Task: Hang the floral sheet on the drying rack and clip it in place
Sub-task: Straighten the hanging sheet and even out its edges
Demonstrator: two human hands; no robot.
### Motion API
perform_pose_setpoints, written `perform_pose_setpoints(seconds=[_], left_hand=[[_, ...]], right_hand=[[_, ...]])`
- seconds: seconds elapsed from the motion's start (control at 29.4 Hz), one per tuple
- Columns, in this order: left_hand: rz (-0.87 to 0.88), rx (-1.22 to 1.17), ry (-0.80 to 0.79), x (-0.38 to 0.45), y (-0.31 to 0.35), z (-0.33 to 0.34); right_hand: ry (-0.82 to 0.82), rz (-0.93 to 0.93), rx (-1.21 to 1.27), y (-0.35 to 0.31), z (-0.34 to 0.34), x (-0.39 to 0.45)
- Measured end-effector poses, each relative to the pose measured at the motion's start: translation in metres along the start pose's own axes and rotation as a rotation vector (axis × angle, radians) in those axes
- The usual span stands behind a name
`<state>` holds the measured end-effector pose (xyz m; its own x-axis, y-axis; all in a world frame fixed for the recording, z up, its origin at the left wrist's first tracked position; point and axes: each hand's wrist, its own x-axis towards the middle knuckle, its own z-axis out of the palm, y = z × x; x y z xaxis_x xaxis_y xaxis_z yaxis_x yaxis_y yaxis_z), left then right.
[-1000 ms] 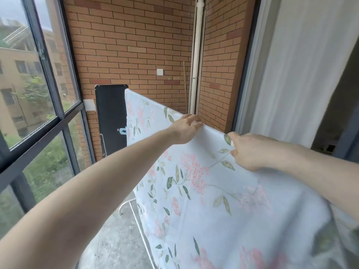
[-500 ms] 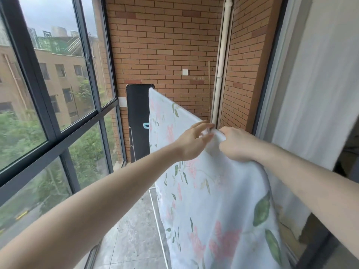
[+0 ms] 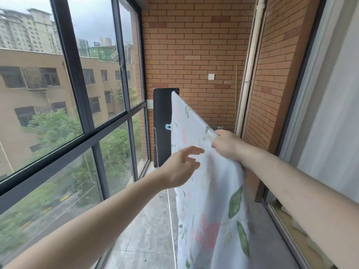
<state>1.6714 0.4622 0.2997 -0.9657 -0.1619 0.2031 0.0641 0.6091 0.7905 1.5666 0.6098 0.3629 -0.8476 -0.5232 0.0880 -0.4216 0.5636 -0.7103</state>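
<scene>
Sheet: white cotton sheet with pink flowers and green leaves (image 3: 209,191) draped over the rack's top bar, hanging down toward the grey floor (image 3: 147,235), far corner up by the black panel (image 3: 162,125)
Rack: mostly hidden under the cloth, thin white leg (image 3: 171,216) shows below
Progress: hanging looks done, clipping mostly left; one light blue clip (image 3: 168,127) on the far edge, none near the hands
Left hand (image 3: 179,167): fingers spread, empty, just beside the cloth
Right hand (image 3: 226,144): fist closed around the top fold

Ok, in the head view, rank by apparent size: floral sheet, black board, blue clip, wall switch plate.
1. floral sheet
2. black board
3. blue clip and wall switch plate: look alike, both tiny; the clip is partly hidden.
</scene>
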Motion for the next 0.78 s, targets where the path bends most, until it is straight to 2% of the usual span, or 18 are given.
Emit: perform_pose_setpoints(seconds=[0.24, 0.34, 0.44, 0.58, 0.68, 0.78], left_hand=[[-0.012, 0.012, 0.090, -0.008, 0.043, 0.041], [-0.071, -0.061, 0.265, -0.001, 0.064, 0.077], [-0.137, -0.090, 0.361, -0.002, 0.084, 0.100], [-0.218, 0.143, 0.464, 0.000, 0.103, 0.115], [-0.230, 0.352, 0.512, 0.006, 0.102, 0.116], [-0.273, 0.362, 0.547, 0.005, 0.101, 0.117]], right_hand=[[-0.215, -0.191, 0.387, 0.061, -0.015, 0.015], [-0.288, -0.241, 0.509, 0.089, -0.035, 0.032], [-0.291, -0.404, 0.381, 0.109, -0.047, 0.056], [-0.205, -0.699, 0.045, 0.121, -0.058, 0.080], [-0.148, -0.806, -0.013, 0.122, -0.059, 0.095], [-0.124, -0.896, -0.067, 0.118, -0.052, 0.109]])
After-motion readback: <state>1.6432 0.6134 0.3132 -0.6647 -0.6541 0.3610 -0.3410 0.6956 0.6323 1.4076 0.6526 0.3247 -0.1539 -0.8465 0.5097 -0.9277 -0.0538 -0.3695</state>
